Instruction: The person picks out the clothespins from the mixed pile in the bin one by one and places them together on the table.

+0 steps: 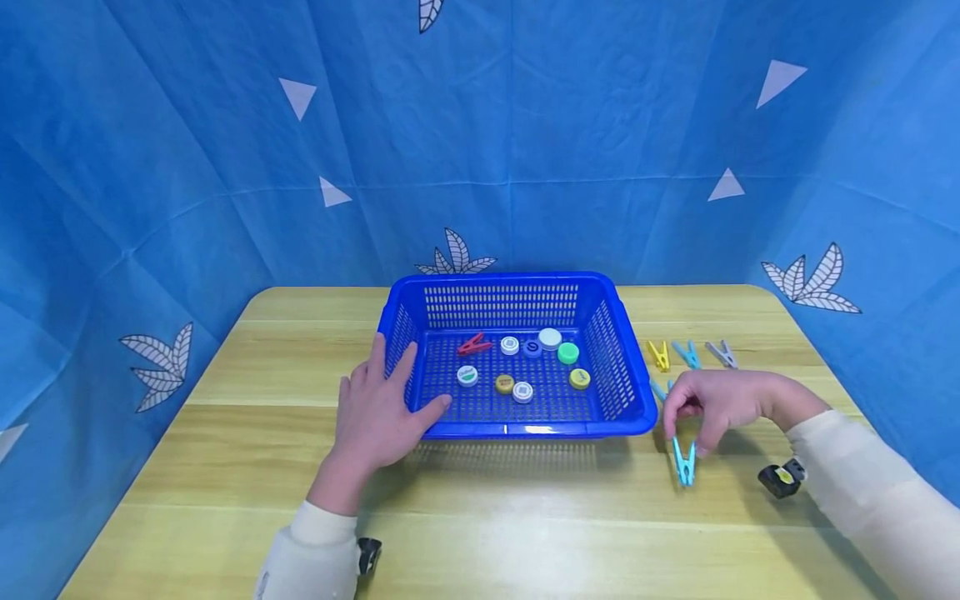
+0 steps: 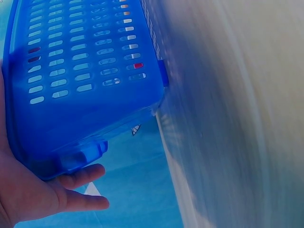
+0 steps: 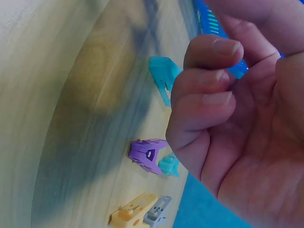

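A blue plastic basket (image 1: 517, 429) stands on the table; inside lie a red clothespin (image 1: 474, 344) and several bottle caps, including a green cap (image 1: 567, 353). My left hand (image 1: 381, 414) rests on its left front corner, fingers spread and straight. To the right of the basket, my right hand (image 1: 716, 406) pinches a light blue clothespin (image 1: 684, 463) between thumb and fingers. A second light blue clothespin (image 1: 658, 390) is partly behind that hand. In the right wrist view, a purple clothespin (image 3: 148, 155) and a yellow clothespin (image 3: 134, 210) lie beyond the curled fingers.
Behind the right hand lie a yellow clothespin (image 1: 659, 356), a blue clothespin (image 1: 687, 354) and a greyish clothespin (image 1: 722, 353). The wooden table (image 1: 480, 517) runs back to a blue patterned curtain (image 1: 525, 167), which also hangs along both sides.
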Available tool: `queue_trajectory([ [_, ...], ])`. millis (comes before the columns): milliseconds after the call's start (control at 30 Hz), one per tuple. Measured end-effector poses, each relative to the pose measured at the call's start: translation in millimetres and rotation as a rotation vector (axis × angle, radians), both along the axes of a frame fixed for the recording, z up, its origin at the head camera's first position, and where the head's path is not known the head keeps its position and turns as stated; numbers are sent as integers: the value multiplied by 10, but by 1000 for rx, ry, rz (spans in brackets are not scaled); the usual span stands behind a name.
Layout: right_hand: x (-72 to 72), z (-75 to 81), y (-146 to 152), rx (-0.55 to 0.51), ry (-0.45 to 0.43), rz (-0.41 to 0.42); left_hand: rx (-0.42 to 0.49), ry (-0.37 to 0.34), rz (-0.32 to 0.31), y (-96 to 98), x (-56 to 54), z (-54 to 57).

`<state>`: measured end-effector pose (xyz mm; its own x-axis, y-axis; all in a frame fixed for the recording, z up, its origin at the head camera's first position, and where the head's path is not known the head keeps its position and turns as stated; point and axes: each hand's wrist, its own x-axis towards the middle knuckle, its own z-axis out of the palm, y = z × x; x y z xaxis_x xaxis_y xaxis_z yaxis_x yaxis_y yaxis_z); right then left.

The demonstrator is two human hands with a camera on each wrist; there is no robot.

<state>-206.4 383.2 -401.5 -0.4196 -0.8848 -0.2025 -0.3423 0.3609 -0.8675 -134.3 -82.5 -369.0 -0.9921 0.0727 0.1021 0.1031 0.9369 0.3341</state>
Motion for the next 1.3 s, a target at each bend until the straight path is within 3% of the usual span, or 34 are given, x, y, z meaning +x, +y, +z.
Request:
queue_trajectory([
  [400, -28, 11, 27, 136, -4, -87, 2, 2, -8, -5, -1, 5],
  [867, -56, -14, 37, 187, 4, -177, 9, 17, -13, -16, 5, -5],
  [1067, -64, 31, 74, 165, 5, -193, 10, 10, -10, -13, -1, -2],
  [1300, -100, 141, 122, 70, 51, -193, 2, -1, -7, -7, -7, -7],
])
